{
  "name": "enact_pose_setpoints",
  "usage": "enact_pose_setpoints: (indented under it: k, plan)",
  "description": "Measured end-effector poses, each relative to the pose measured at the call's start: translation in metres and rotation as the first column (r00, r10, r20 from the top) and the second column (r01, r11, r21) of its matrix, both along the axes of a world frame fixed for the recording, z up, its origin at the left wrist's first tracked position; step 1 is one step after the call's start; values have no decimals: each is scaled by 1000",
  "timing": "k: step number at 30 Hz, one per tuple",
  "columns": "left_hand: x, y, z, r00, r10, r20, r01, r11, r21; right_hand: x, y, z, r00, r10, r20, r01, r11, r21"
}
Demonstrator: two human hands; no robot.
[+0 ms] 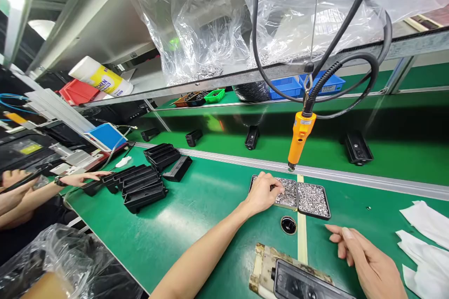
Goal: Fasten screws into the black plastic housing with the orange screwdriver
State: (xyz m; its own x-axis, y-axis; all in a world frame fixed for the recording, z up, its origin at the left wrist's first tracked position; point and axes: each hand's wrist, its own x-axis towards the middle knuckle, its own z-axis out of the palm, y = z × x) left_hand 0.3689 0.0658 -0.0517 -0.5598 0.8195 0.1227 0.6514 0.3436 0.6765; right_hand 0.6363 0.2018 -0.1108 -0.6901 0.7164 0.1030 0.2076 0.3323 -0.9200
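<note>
Two shallow black trays of small silver screws [312, 199] lie side by side under the hanging orange electric screwdriver [299, 138]. Left hand [263, 192] pinches into the nearer tray, apparently picking a screw. Right hand [365, 261] rests open and empty beside the black plastic housing [298, 282], below the trays.
</note>
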Motion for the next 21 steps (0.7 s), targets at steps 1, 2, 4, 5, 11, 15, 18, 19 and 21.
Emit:
enact_pose_setpoints:
  k: [1,2,4,5,11,15,18,19,21]
  plan:
    - [-1,-1,1,999,12,34,-12,1000,9,0,1,-1,1000,8,7,-8,1000,0]
    - [-2,-2,2,997,20,72,-22,1000,18,0,1,-2,1000,13,15,-13,1000,0]
    - [-3,-2,3,988,32,153,-38,999,36,-1,1,-2,999,18,29,-18,1000,0]
    - [-4,-2,3,980,35,196,-45,998,46,-1,0,-1,999,17,33,-17,1000,-1]
    - [-3,-8,17,876,-23,482,-41,992,123,-3,-4,7,999,7,40,-8,1000,12]
    - [13,-25,37,795,-83,600,-25,985,170,-2,-3,8,999,6,39,-7,1000,13]
    - [39,-45,53,765,-121,633,-6,981,195,-2,-5,10,999,11,39,-11,1000,3]
    - [50,-53,57,768,-130,627,2,980,201,-2,-6,11,999,14,39,-14,1000,-3]
    - [70,-68,65,810,-155,565,46,978,203,-3,-8,13,999,26,37,-25,1000,-16]
